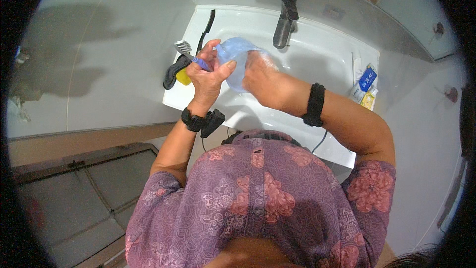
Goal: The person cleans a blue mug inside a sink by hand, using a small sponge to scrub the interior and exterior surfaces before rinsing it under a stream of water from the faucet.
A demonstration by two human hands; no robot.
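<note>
My left hand (208, 74) grips a translucent blue plastic cup (236, 46), thumb on its near side. A toothbrush (193, 57) with a purple-and-grey handle is held in the same hand, its bristles pointing up and left. My right hand (260, 76) reaches to the cup's mouth; its fingers are partly hidden, so what they hold, if anything, cannot be told. Both are over the white washbasin (316, 57). Whitish foam or wet shine shows near the right knuckles.
A dark faucet (286, 20) stands at the basin's back. A black comb (210, 22), a dark cloth item (174, 72) and a yellow object (183, 77) lie on the left rim. Blue-and-white (366, 78) and yellow (368, 99) tubes or packs lie on the right rim.
</note>
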